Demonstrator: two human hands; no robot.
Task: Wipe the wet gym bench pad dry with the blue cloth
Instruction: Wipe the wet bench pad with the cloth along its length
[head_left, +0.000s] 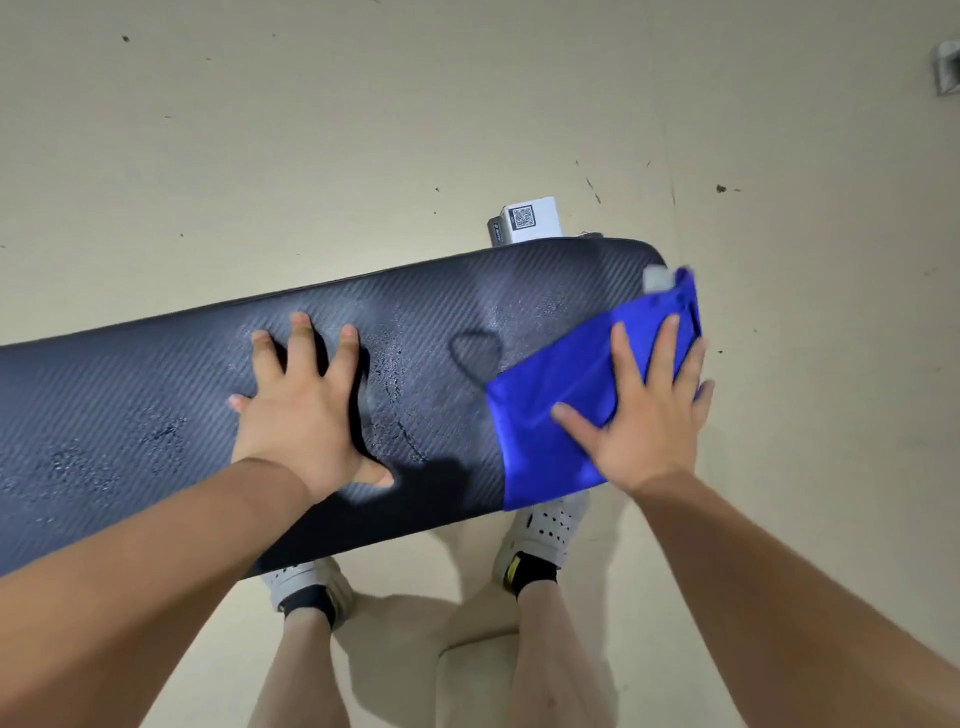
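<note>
A long dark bench pad (130, 395) with a woven texture runs from the left edge to the upper right, with wet patches and droplets across its middle and left. The blue cloth (545, 415) lies flat over the pad's right end and hangs a little past its near edge. My right hand (644, 415) presses flat on the cloth with fingers spread. My left hand (306, 410) rests flat on the bare pad near the middle, fingers apart, holding nothing.
A white label with a square code (530, 221) on the bench frame shows behind the pad's far edge. My two feet in white shoes (540, 540) stand on the beige floor (363, 130) under the near edge. A small grey object (948, 67) sits at the far right.
</note>
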